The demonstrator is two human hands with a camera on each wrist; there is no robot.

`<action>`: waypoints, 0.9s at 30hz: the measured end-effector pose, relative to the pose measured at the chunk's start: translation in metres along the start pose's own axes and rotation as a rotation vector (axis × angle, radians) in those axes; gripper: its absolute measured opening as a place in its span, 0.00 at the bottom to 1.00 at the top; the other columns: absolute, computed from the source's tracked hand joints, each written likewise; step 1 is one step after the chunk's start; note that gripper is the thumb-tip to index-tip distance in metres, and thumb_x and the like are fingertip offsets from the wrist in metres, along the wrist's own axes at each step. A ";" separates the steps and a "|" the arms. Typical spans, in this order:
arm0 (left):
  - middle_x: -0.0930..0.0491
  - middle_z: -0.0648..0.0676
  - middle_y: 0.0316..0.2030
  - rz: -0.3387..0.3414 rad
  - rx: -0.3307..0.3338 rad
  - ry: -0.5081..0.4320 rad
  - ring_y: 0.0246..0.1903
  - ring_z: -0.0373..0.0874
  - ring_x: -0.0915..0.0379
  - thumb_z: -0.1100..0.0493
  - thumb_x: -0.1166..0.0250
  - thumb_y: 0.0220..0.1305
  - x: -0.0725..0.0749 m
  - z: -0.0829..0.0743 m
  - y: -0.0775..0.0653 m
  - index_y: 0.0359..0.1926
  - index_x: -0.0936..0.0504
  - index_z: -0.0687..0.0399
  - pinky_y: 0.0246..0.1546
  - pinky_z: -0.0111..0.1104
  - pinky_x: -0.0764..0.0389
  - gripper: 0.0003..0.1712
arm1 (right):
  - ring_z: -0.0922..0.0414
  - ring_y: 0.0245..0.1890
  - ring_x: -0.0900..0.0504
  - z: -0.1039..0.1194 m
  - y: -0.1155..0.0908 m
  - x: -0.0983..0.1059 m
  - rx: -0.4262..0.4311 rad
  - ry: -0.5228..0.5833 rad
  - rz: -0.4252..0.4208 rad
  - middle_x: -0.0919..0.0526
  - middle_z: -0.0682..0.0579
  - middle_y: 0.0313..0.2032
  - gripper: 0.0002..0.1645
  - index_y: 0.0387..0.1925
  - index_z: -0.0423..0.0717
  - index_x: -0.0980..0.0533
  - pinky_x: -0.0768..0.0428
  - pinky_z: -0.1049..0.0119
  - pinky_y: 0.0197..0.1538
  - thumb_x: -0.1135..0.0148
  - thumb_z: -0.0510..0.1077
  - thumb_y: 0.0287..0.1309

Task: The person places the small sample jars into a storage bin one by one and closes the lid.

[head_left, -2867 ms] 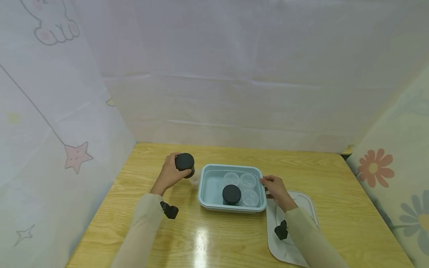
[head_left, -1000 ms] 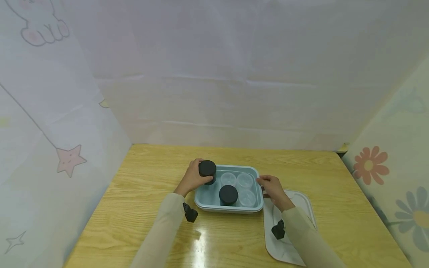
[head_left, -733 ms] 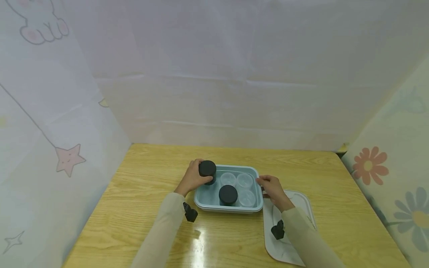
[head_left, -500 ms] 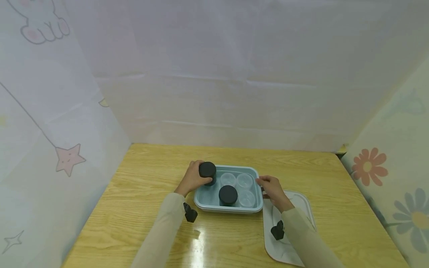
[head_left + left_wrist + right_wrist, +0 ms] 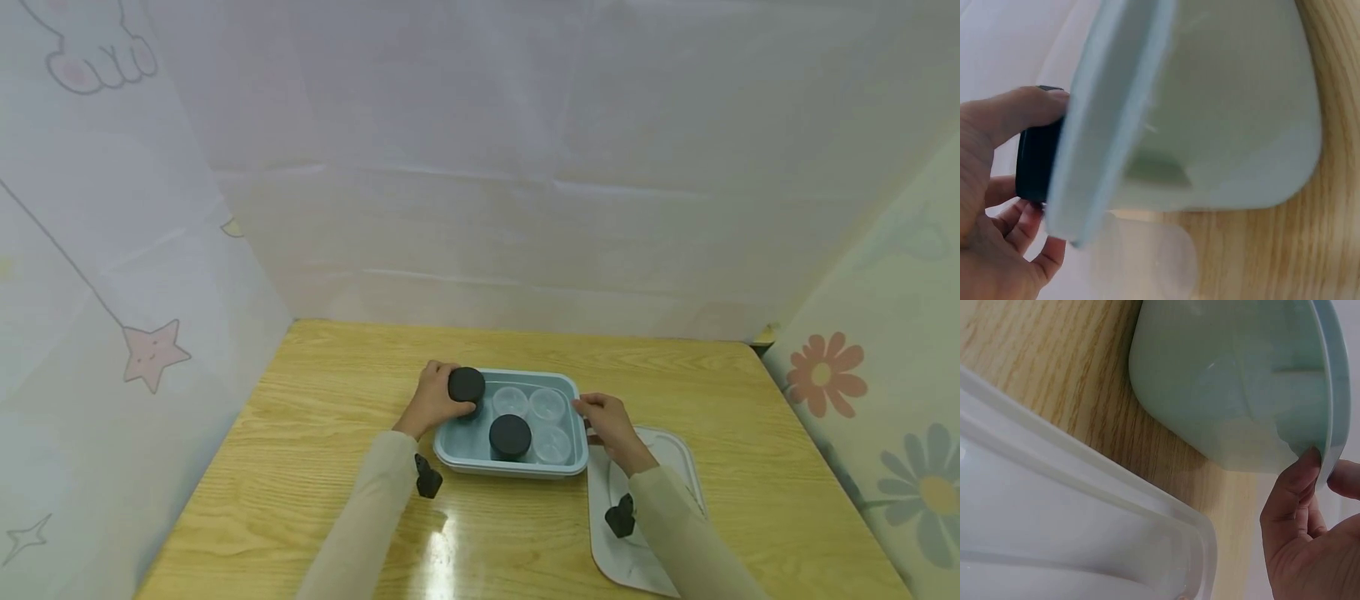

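A light blue plastic tub [image 5: 461, 461] stands on the wooden table. Inside it, three clear plastic cups [image 5: 552, 445] sit beside a round black jar [image 5: 511, 435] near the front. My left hand [image 5: 435, 400] grips another round black jar [image 5: 467, 384], low in the tub's back left corner; in the left wrist view the tub's rim partly hides this jar [image 5: 1036, 162]. On the opposite side, my right hand [image 5: 609, 421] pinches the tub's rim between thumb and fingers, as the right wrist view shows with the rim [image 5: 1335, 394].
A white rectangular lid [image 5: 607, 550] lies on the table [image 5: 247, 492] to the right of the tub, partly under my right forearm. A clear cup [image 5: 1175, 259] stands on the table just outside the tub's left end. Printed cloth walls enclose the table's back and sides.
My left hand has carried its black jar rightward from beside the tub into the back left corner, then lowered it slightly. The right hand keeps its hold on the rim.
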State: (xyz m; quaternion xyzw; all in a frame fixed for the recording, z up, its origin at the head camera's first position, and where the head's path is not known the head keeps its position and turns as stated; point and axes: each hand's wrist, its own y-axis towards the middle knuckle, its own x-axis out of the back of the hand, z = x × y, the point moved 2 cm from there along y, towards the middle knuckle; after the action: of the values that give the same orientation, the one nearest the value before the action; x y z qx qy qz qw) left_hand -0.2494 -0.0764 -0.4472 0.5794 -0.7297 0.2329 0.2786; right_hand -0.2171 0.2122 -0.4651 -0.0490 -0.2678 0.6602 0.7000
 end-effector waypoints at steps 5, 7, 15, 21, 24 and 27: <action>0.35 0.64 0.55 -0.014 0.009 0.032 0.55 0.59 0.39 0.54 0.26 0.50 -0.003 0.002 0.001 0.62 0.32 0.62 0.54 0.52 0.28 0.41 | 0.58 0.36 0.24 0.000 0.001 0.000 -0.016 0.000 -0.004 0.24 0.44 0.47 0.26 0.61 0.35 0.34 0.21 0.68 0.33 0.48 0.46 0.68; 0.36 0.64 0.55 -0.017 0.014 0.035 0.55 0.58 0.39 0.54 0.26 0.50 -0.004 0.002 0.001 0.63 0.32 0.62 0.55 0.51 0.28 0.41 | 0.58 0.36 0.24 0.000 0.001 0.000 -0.013 0.000 -0.003 0.24 0.43 0.47 0.26 0.61 0.35 0.34 0.21 0.67 0.33 0.48 0.46 0.68; 0.34 0.61 0.51 -0.023 -0.032 0.101 0.52 0.56 0.39 0.59 0.25 0.48 -0.007 0.004 0.003 0.58 0.27 0.63 0.54 0.48 0.28 0.36 | 0.58 0.36 0.23 0.000 0.000 0.000 -0.006 -0.014 0.000 0.24 0.42 0.49 0.27 0.61 0.35 0.34 0.21 0.68 0.33 0.48 0.46 0.68; 0.33 0.61 0.52 -0.026 -0.032 0.133 0.51 0.55 0.39 0.59 0.24 0.46 -0.007 0.002 0.001 0.58 0.27 0.63 0.53 0.47 0.28 0.37 | 0.58 0.36 0.23 0.000 0.000 0.000 -0.002 -0.008 0.002 0.24 0.42 0.48 0.26 0.61 0.34 0.34 0.21 0.67 0.34 0.49 0.46 0.68; 0.33 0.61 0.52 -0.024 -0.035 0.122 0.51 0.55 0.39 0.60 0.24 0.46 -0.007 0.000 -0.001 0.59 0.28 0.63 0.52 0.47 0.28 0.37 | 0.58 0.36 0.23 0.000 0.000 0.000 0.000 -0.004 0.004 0.24 0.42 0.48 0.26 0.61 0.34 0.34 0.21 0.67 0.33 0.49 0.46 0.68; 0.33 0.61 0.52 -0.017 -0.038 0.118 0.51 0.54 0.39 0.60 0.24 0.47 -0.006 -0.002 -0.003 0.59 0.28 0.62 0.52 0.48 0.28 0.37 | 0.58 0.36 0.23 -0.001 0.000 0.001 0.004 -0.002 0.007 0.24 0.43 0.48 0.26 0.61 0.34 0.34 0.21 0.67 0.33 0.49 0.46 0.68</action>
State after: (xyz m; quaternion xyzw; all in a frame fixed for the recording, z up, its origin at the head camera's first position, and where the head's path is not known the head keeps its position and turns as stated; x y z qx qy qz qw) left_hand -0.2456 -0.0712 -0.4503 0.5653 -0.7114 0.2507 0.3340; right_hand -0.2164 0.2132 -0.4654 -0.0478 -0.2673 0.6631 0.6975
